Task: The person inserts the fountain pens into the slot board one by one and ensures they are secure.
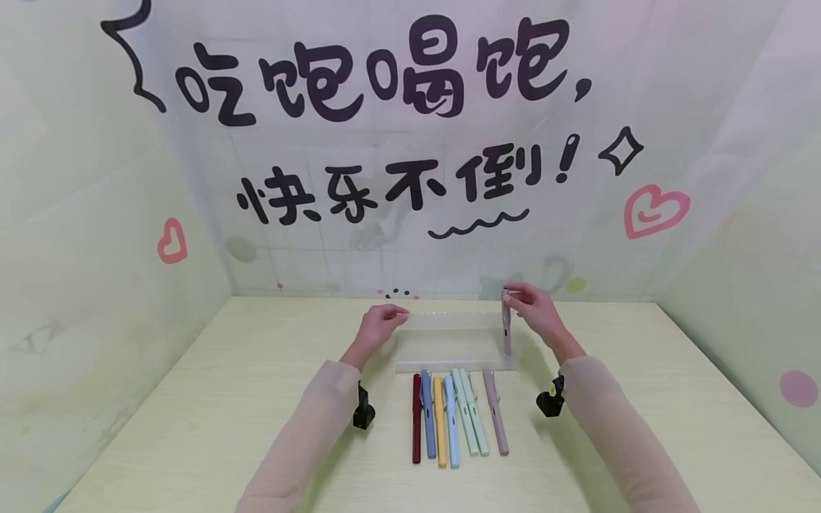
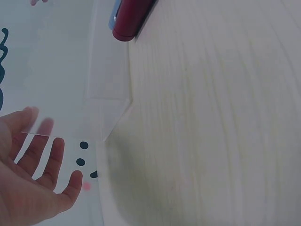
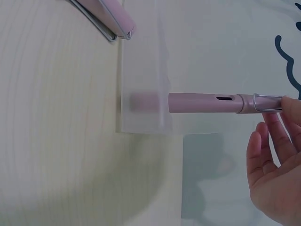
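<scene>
A clear plastic pen stand [image 1: 442,366] with a notched top edge stands near the back of the table. My left hand [image 1: 378,326] pinches its upper left corner between thumb and fingers; in the left wrist view the fingertips show through the clear sheet [image 2: 110,80]. My right hand [image 1: 537,313] holds a pinkish-purple pen [image 3: 204,103] by its clip end. The pen is upright at the stand's right end, its lower end inside the frosted base ledge [image 3: 143,56]. In front lie several capped pens, among them a dark red pen [image 1: 417,420] and a mauve pen [image 1: 496,417].
Between those two lie a blue pen [image 1: 427,420], a yellow pen [image 1: 440,424], a light blue pen [image 1: 452,424] and two mint green pens [image 1: 473,417]. A printed backdrop [image 1: 398,263] rises behind the pale wooden table [image 1: 212,420].
</scene>
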`<state>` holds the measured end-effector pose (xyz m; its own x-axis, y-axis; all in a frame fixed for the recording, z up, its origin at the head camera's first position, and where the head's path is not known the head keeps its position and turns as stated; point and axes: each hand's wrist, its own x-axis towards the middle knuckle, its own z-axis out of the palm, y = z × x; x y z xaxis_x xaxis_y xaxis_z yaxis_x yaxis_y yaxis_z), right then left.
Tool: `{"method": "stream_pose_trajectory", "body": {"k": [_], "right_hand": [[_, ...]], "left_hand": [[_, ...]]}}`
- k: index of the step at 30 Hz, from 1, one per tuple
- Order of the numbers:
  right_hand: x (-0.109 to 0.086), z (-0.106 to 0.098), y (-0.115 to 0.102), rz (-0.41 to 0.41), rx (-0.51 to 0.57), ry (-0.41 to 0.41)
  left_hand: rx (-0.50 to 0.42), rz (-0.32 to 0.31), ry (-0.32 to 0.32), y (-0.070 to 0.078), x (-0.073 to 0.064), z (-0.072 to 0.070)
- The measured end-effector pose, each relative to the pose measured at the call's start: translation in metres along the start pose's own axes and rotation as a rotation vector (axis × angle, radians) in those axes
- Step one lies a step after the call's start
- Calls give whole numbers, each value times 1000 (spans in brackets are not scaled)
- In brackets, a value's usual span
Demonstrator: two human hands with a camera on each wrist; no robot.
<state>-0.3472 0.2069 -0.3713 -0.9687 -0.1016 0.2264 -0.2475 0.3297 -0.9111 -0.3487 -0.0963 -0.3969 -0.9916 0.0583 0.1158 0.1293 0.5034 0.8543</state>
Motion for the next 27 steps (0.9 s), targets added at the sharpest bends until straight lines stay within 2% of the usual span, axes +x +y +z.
{"method": "stream_pose_trajectory", "body": {"k": [13,27], "right_hand": [[2,0,4,-26,13,35],[2,-2,4,-13,-8,29]], "left_hand": [[1,4,0,1,0,0],[-7,-4,-4,1,0,0]]}}
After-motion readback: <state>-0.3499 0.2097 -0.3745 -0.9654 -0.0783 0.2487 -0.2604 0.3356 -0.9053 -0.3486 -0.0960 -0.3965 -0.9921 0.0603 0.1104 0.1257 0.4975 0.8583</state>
